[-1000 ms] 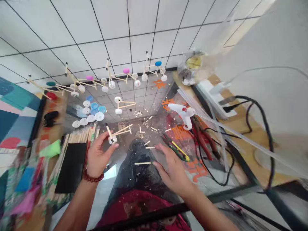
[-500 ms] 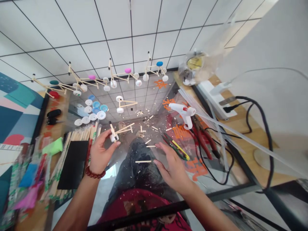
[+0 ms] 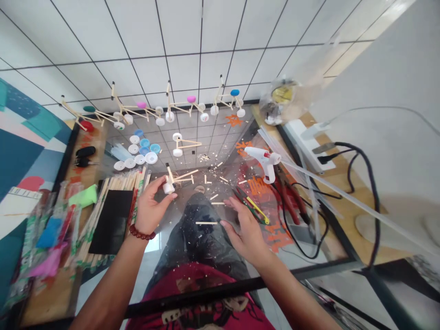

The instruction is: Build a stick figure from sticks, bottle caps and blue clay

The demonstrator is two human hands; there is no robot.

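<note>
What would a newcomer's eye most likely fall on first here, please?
The row of stick-and-wheel models, topped with bright discs, along the see-through tabletop's far edge probably stands out. A white glue gun lies on the right, and nearer, the left hand holds a small stick-and-wheel piece.

Ahead of you: tiled wall (image 3: 185, 41), white, dark grout. To your right: plain wall (image 3: 405, 68), pale grey. To your left: panel (image 3: 20, 142), patterned blue, white, pink. Before you: table (image 3: 48, 305), glass top mirroring tiles, wood-toned borders, black frame. Below: floor (image 3: 91, 286), pale. Light: brightest upper right.
</note>
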